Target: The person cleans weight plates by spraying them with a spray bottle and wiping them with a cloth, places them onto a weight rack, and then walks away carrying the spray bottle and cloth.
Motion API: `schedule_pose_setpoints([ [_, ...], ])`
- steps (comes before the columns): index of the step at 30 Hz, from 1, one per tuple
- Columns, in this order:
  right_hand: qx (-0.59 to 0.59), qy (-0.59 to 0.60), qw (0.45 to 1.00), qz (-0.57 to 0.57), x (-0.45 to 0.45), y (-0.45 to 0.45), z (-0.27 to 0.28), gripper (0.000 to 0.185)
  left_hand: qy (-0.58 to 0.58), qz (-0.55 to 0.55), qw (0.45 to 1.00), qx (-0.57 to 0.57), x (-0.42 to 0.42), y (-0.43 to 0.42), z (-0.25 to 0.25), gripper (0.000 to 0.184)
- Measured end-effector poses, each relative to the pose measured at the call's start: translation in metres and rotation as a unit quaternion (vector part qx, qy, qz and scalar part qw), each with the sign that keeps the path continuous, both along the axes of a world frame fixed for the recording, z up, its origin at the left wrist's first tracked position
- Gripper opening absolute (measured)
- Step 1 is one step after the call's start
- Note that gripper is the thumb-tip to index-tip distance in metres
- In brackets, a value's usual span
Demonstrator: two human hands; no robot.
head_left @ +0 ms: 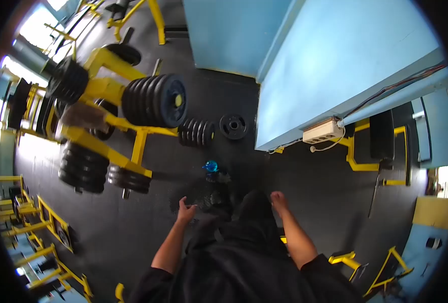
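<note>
My left hand (pixel 185 210) is held out over the dark floor, left of my knees, with thumb and fingers apart and nothing between them. On the other side, my right hand (pixel 279 200) hangs beside my right leg, its fingers close together and partly turned from view; whether they are closed cannot be made out. A blue bottle (pixel 211 166) is on the floor ahead of my legs, beyond my left hand. Past it are a black weight plate (pixel 233 126) lying flat and a row of black plates (pixel 196 132) beside the yellow rack.
A yellow rack (pixel 139 146) loaded with black plates stands at the left. A light blue wall (pixel 304 76) juts in from the upper right, bearing a white power strip (pixel 321 132) with a cable. Yellow-framed benches stand at the right and lower left.
</note>
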State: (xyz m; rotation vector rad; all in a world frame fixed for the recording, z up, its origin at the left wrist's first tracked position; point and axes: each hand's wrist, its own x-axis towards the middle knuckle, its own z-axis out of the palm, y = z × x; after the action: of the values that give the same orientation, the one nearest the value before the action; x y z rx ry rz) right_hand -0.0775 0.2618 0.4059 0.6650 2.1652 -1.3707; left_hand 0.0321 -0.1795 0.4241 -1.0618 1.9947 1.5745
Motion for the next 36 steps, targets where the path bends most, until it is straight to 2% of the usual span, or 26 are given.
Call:
schedule_pose_setpoints([
  [1,0.049,0.022,0.998,0.039,-0.022,-0.022,-0.002,0.024,0.007,0.048,0.997,0.061,-0.017,0.008,0.000,0.078],
  [2,0.050,0.045,0.995,0.070,-0.048,-0.040,-0.005,0.023,0.015,0.096,0.987,0.125,-0.040,0.013,-0.003,0.078],
  [3,0.057,0.065,0.990,0.108,-0.072,-0.049,-0.008,0.023,0.011,0.080,0.988,0.128,-0.062,0.019,-0.005,0.078],
  [5,0.048,0.043,0.990,0.124,-0.122,-0.076,-0.011,0.022,0.006,0.145,0.970,0.193,-0.099,0.039,-0.017,0.072],
  [9,0.089,0.008,0.984,0.154,-0.222,-0.104,-0.115,0.024,-0.056,0.104,0.972,0.202,-0.166,0.062,-0.087,0.062],
  [11,0.131,0.004,0.975,0.180,-0.273,-0.113,-0.170,0.021,-0.071,0.038,0.990,0.119,-0.197,0.082,-0.130,0.060],
  [14,0.184,-0.027,0.963,0.197,-0.338,-0.123,-0.248,0.027,-0.075,0.006,0.994,0.079,-0.235,0.101,-0.219,0.065],
  [16,0.204,-0.036,0.957,0.202,-0.381,-0.127,-0.298,0.033,-0.078,-0.071,0.994,0.044,-0.279,0.109,-0.255,0.069],
  [18,0.210,-0.045,0.956,0.201,-0.412,-0.131,-0.334,0.036,-0.090,-0.071,0.993,0.024,-0.331,0.119,-0.290,0.068],
  [20,0.231,-0.085,0.943,0.226,-0.454,-0.136,-0.349,0.050,-0.119,-0.055,0.991,-0.027,-0.378,0.127,-0.334,0.069],
  [22,0.246,-0.059,0.939,0.235,-0.477,-0.131,-0.385,0.053,-0.050,-0.027,0.994,-0.089,-0.408,0.132,-0.377,0.070],
  [25,0.248,-0.026,0.933,0.259,-0.495,-0.132,-0.422,0.058,-0.029,0.006,0.976,-0.216,-0.447,0.138,-0.426,0.073],
  [26,0.244,-0.013,0.930,0.274,-0.502,-0.132,-0.429,0.059,-0.030,0.017,0.965,-0.259,-0.456,0.139,-0.439,0.073],
  [27,0.245,-0.024,0.928,0.279,-0.506,-0.134,-0.431,0.059,-0.042,0.018,0.966,-0.255,-0.464,0.136,-0.449,0.073],
  [29,0.262,-0.049,0.917,0.296,-0.516,-0.139,-0.439,0.056,-0.123,0.015,0.976,-0.180,-0.480,0.129,-0.460,0.071],
  [32,0.271,-0.019,0.906,0.325,-0.516,-0.136,-0.454,0.051,-0.183,0.034,0.971,-0.153,-0.492,0.130,-0.458,0.073],
  [34,0.272,0.003,0.907,0.321,-0.514,-0.139,-0.451,0.049,-0.178,0.045,0.966,-0.181,-0.485,0.135,-0.466,0.070],
  [36,0.281,-0.023,0.905,0.319,-0.513,-0.140,-0.448,0.050,-0.164,0.060,0.961,-0.212,-0.493,0.129,-0.460,0.066],
])
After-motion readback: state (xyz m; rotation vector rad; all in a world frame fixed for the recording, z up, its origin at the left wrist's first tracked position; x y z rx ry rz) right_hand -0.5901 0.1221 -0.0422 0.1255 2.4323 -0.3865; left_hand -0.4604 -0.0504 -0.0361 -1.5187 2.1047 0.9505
